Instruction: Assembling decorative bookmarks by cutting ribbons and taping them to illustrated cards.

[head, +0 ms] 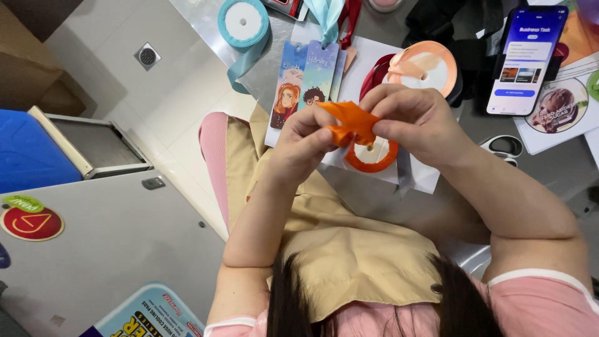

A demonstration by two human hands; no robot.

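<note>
Both grips closed on the orange ribbon (pixel 352 122): my left hand (pixel 306 143) pinches its lower fold, my right hand (pixel 415 122) pinches the top edge, ribbon held up between them above the surface (pixel 561 168). Orange ribbon spool (pixel 372 156) lies right under it on white paper (pixel 424 178). Two illustrated bookmarks (pixel 299 87) just left, teal ribbon spool (pixel 243 22) further up, scissors (pixel 505 148) and phone (pixel 527 59) off right.
</note>
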